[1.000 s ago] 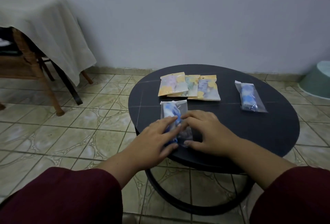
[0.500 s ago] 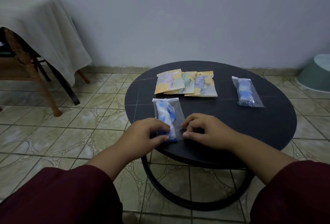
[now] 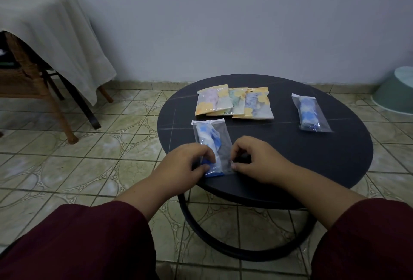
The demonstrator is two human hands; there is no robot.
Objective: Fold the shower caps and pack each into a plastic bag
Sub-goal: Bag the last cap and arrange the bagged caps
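Pinching the bag (image 3: 212, 143) at the tabletop's near edge, left hand (image 3: 185, 165) clamps its near-left corner over the blue cap (image 3: 209, 136), right hand (image 3: 254, 161) nips the near-right edge. Risk as I see it: the slick film slides out of that grip, or the cap bunches sideways and the bag won't lie flat, so close to the rim it could drop off

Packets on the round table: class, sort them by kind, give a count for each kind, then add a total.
Clear bags holding a blue cap: 2, one between the left hand and right hand, one lying apart at the right.
Yellow-printed packets: 3, overlapping in a row.
Total: 5.
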